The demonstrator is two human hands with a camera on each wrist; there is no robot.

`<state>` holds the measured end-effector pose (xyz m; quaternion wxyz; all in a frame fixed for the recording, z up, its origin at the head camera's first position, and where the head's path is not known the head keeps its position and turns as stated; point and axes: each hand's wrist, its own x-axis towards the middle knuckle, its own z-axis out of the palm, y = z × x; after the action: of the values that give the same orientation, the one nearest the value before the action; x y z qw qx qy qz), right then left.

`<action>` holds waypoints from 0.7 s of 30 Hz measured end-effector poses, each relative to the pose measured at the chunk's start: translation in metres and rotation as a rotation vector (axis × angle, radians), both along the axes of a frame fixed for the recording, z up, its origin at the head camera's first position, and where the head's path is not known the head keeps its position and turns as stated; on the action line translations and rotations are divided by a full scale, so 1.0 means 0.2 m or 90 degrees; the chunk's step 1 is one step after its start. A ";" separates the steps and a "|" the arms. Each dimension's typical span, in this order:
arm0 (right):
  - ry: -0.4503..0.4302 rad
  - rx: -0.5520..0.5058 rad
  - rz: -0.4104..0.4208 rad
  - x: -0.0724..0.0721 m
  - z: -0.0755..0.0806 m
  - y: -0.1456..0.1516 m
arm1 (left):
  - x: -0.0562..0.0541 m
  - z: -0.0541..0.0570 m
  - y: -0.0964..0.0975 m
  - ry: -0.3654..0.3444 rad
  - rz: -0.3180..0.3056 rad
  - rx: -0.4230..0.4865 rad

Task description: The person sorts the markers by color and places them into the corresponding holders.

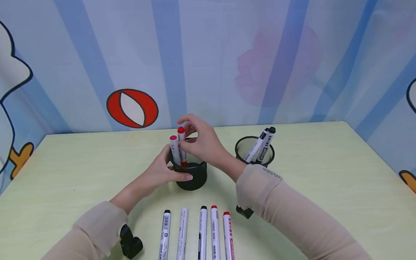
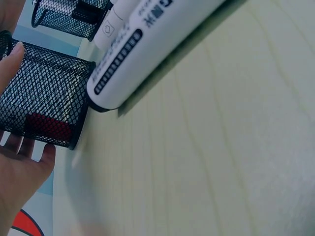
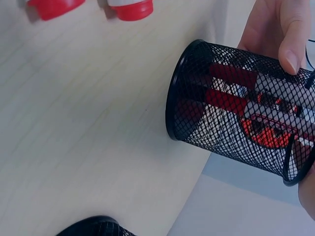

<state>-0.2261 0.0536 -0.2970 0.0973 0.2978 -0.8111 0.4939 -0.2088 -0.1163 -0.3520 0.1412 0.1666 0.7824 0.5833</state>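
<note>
Honestly not much you can read here. Best bit is the big white marker (image 2: 142,54) in the left-wrist view, lying in front of the black mesh cup (image 1: 193,180): looks like a capital G cut off by the frame edge, next to Chinese characters I can't make out, plus a dark strip of tiny pale lettering. The white marker behind it (image 2: 113,25) has a small outlined badge. Far right in the row in front of the cup, a marker (image 1: 229,240) carries red print, too small to read. Same for the dark print on the sleeve cuff (image 1: 257,182), right of the cup.
</note>
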 end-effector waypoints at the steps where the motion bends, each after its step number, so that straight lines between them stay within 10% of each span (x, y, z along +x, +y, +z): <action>1: -0.002 -0.001 0.002 0.00 0.00 0.00 | 0.00 0.00 0.00 0.000 0.000 0.000; 21: -0.057 0.037 0.016 0.09 0.11 0.20 | -0.02 0.01 0.02 -0.001 0.007 0.000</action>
<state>-0.2073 0.0938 -0.2746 0.0459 0.2878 -0.8250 0.4842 -0.2119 -0.1128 -0.3495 0.1383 0.1619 0.7834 0.5840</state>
